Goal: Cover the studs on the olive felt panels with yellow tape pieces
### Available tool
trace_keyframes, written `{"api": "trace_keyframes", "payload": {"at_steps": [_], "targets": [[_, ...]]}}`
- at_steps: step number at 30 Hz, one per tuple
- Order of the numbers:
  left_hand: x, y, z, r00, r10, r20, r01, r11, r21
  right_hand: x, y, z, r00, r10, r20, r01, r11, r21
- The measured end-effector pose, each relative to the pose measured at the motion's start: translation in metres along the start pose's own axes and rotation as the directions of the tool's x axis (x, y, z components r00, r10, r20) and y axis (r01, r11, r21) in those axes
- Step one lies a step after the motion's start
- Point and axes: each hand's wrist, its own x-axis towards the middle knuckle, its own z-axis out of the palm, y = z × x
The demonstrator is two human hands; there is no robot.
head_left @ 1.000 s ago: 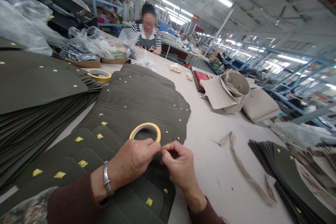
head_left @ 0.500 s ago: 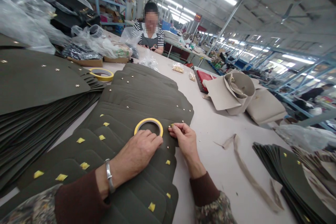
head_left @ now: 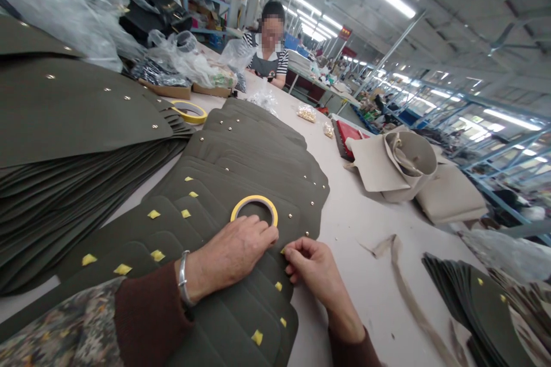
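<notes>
My left hand (head_left: pixel 235 252) lies on the fanned row of dark olive leather panels (head_left: pixel 241 172), fingers curled against a roll of yellow tape (head_left: pixel 253 209) that rests on them. My right hand (head_left: pixel 312 266) pinches a small yellow tape piece at the right edge of a panel, just beside my left fingertips. Several panels nearer to me carry small yellow tape squares (head_left: pixel 152 214); the farther ones show brass studs (head_left: pixel 290 216).
A tall stack of olive panels (head_left: pixel 64 126) fills the left, with a second yellow tape roll (head_left: pixel 189 110) behind it. Beige leather pieces and a rolled one (head_left: pixel 404 166) lie right. Another olive stack (head_left: pixel 486 304) sits at lower right. A person sits at the table's far end.
My right hand pulled back from the far panel edge toward me, and now pinches at a nearer panel's edge. My left hand stayed by the tape roll. The camera swung slightly left.
</notes>
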Motion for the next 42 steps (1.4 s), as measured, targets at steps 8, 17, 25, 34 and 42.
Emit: {"api": "trace_keyframes", "payload": {"at_steps": [8,17,25,34,42], "targets": [[0.0,0.001,-0.002,1.0,0.0,0.002,0.0,1.0,0.012,-0.005,-0.009,0.005,0.996,-0.084,-0.042,0.074,0.977,-0.199],[-0.001,0.002,-0.005,1.0,0.018,0.009,-0.018,1.0,-0.017,-0.011,0.01,-0.005,0.987,-0.144,-0.075,0.137,0.985,-0.102],[-0.005,0.002,-0.007,0.992,0.106,-0.068,-0.112,0.989,-0.094,-0.019,0.018,0.01,0.843,-0.519,-0.138,0.419,0.796,-0.438],[-0.004,-0.001,-0.004,0.981,0.109,-0.157,-0.134,0.978,-0.158,-0.014,0.0,0.013,0.881,-0.467,-0.076,0.343,0.741,-0.578],[-0.007,-0.001,-0.006,0.952,0.102,-0.288,-0.172,0.957,-0.232,-0.025,-0.001,0.0,0.894,-0.447,-0.036,0.419,0.861,-0.288]]}}
